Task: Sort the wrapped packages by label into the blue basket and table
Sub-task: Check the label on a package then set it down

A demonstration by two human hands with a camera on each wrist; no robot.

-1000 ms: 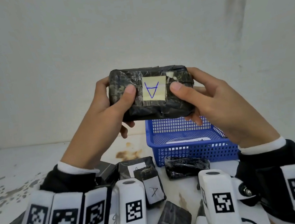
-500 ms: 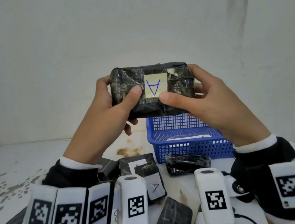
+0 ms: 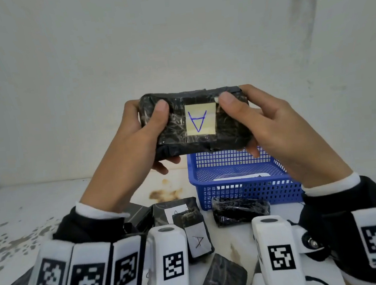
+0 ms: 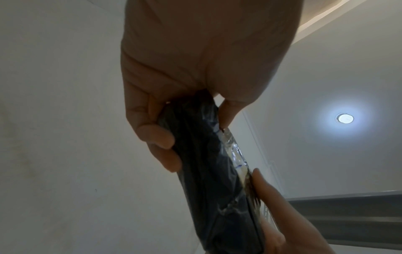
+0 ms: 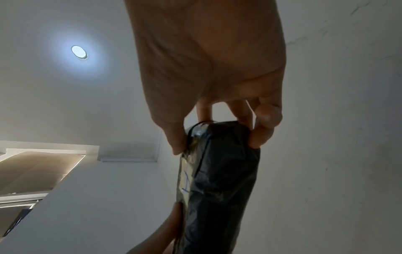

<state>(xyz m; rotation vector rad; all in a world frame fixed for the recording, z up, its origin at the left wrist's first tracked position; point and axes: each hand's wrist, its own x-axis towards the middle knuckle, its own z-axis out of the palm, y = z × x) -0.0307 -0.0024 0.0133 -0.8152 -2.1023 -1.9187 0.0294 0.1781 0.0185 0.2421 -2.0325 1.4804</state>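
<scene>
A black wrapped package (image 3: 178,129) is held up in front of the wall, above the blue basket (image 3: 245,182). Its yellow label (image 3: 201,119) faces me with a blue "A" written upside down. My left hand (image 3: 134,134) grips the package's left end, thumb on the front. My right hand (image 3: 266,119) grips the right end the same way. The left wrist view shows the package (image 4: 208,171) edge-on between my fingers (image 4: 161,135). The right wrist view also shows the package (image 5: 222,180) edge-on.
Several more black wrapped packages lie on the stained white table (image 3: 26,212) near its front edge, one with a white "A" label (image 3: 198,242), another unlabelled side up (image 3: 240,210) before the basket. A white-labelled package (image 3: 240,177) lies inside the basket.
Both thumbs have slid outward and up along the package front, uncovering the whole label. The package stays raised above the basket.
</scene>
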